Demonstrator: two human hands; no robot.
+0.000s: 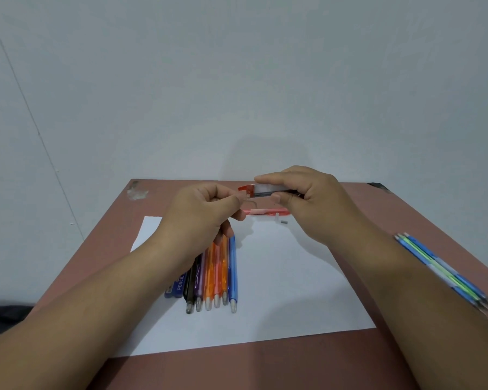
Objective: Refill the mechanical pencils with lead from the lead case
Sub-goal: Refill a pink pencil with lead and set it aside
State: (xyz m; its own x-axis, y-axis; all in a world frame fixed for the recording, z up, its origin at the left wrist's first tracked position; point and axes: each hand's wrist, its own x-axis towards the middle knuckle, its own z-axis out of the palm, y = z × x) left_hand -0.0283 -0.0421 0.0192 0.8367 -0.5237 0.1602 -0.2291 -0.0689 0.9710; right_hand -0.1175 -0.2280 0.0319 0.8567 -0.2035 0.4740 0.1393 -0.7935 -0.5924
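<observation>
My right hand (307, 198) holds a clear lead case (261, 190) with a red cap end, level above the far edge of the paper. My left hand (206, 212) pinches at the case's red end with thumb and forefinger; whether a lead is between them I cannot tell. A pink mechanical pencil (265, 211) lies flat under the case, with a small grey cap piece (284, 221) beside it. Several mechanical pencils (214, 277) in blue, orange, purple and black lie side by side on the paper under my left wrist, tips toward me.
A white sheet of paper (279, 291) covers the middle of the brown table (293, 367). Another bunch of blue and green pencils (440, 270) lies at the right, partly behind my right forearm. A pale wall stands just behind the table's far edge.
</observation>
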